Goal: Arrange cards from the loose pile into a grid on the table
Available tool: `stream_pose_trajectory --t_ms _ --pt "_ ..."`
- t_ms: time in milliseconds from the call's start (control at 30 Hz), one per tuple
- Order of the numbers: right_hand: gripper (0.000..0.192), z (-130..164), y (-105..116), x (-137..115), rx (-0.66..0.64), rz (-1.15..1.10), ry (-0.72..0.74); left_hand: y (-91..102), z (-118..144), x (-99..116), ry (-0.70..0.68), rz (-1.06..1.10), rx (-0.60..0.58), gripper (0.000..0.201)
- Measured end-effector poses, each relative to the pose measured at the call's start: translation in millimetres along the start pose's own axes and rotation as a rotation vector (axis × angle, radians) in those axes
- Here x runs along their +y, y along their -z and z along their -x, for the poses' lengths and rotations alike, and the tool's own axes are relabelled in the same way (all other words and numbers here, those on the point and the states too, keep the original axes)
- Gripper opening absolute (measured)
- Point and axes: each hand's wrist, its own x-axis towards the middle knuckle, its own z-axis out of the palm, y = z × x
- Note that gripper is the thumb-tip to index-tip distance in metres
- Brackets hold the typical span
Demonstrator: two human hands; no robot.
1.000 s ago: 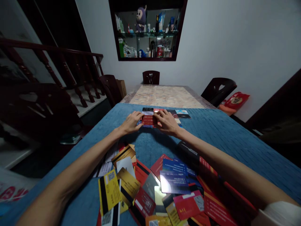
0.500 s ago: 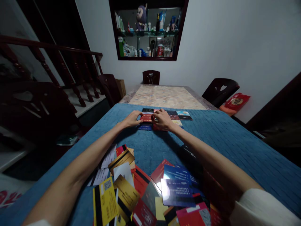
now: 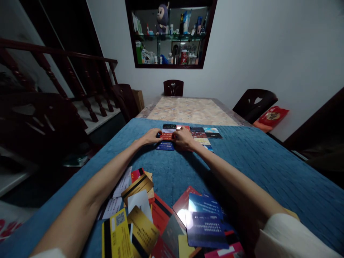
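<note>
Both my arms reach far forward over a blue cloth [image 3: 255,161]. My left hand [image 3: 152,136] and my right hand [image 3: 184,139] meet on a red card [image 3: 167,136], each pinching one side of it as it lies among a neat grid of cards [image 3: 200,134] at the cloth's far edge. A blue card [image 3: 165,146] lies just in front of the red one. Close to me sprawls a loose pile of cards [image 3: 161,222] in yellow, gold, red and blue, partly under my forearms.
Beyond the cloth is a bare marble-patterned tabletop [image 3: 188,109] with dark chairs [image 3: 173,87] around it. A wall cabinet [image 3: 169,34] holds bottles and a plush toy. A wooden stair railing [image 3: 67,71] runs on the left; a red bag [image 3: 271,116] sits at the right.
Both hands have slid slightly farther away with the red card, settling it one row up in the grid and uncovering the blue card below. My view has leaned forward.
</note>
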Motion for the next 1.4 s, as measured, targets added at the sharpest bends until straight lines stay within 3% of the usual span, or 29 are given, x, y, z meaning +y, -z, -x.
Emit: stream_pose_trajectory --t_ms 667,967,1200,1400 --pt "0.035 2.0 8.0 -4.0 -0.107 -0.008 -0.027 -1.3 -2.1 6.1 0.004 -0.125 -0.046 0.03" --pt "0.036 5.2 8.2 -1.9 -0.087 -0.001 -0.027 -1.0 -0.1 8.5 0.009 -0.114 -0.032 0.033" --pt "0.037 32.5 18.5 8.7 -0.028 0.006 -0.011 -0.7 4.8 12.0 -0.046 -0.129 0.024 0.027" --pt "0.035 71.5 24.5 20.3 0.032 0.012 -0.003 -0.1 14.9 32.9 -0.078 -0.17 0.043 0.028"
